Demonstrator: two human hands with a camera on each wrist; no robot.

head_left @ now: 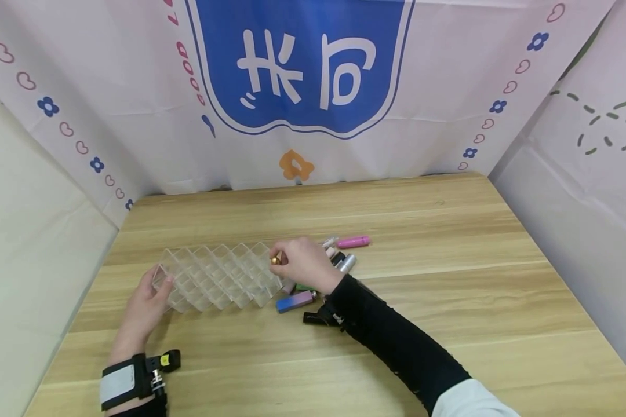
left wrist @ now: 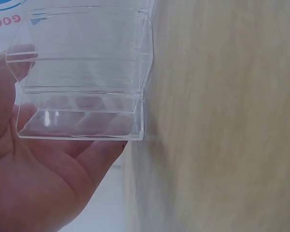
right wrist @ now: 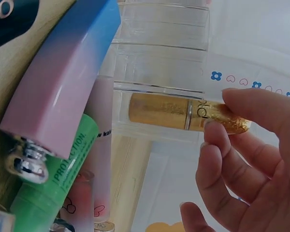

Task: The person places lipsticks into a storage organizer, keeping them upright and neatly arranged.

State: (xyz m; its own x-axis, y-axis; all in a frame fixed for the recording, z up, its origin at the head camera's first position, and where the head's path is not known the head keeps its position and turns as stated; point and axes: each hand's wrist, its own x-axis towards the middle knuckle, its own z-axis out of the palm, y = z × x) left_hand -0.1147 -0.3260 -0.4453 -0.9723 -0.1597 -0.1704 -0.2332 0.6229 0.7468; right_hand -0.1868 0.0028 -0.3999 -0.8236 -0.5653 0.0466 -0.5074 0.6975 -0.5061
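Observation:
A clear lipstick organizer (head_left: pixel 216 278) with diamond-shaped compartments stands on the table, left of centre. My left hand (head_left: pixel 148 301) grips its left end, thumb on the near side and fingers behind; in the left wrist view the fingers show through the clear wall (left wrist: pixel 82 116). My right hand (head_left: pixel 305 263) is at the organizer's right end and pinches a gold lipstick tube (right wrist: pixel 183 113) by one end between thumb and fingers. In the right wrist view the tube's other end lies within an end compartment. Most of the tube is hidden in the head view.
Right of the organizer lie several cosmetics: a blue-and-pink tube (head_left: pixel 296 302), a green tube (right wrist: pixel 63 169), a silver tube (head_left: pixel 347 264), a bright pink tube (head_left: pixel 353 242) and a black item (head_left: pixel 313 318) partly under the right wrist. A printed cloth (head_left: pixel 344 156) hangs behind the wooden table (head_left: pixel 448 260).

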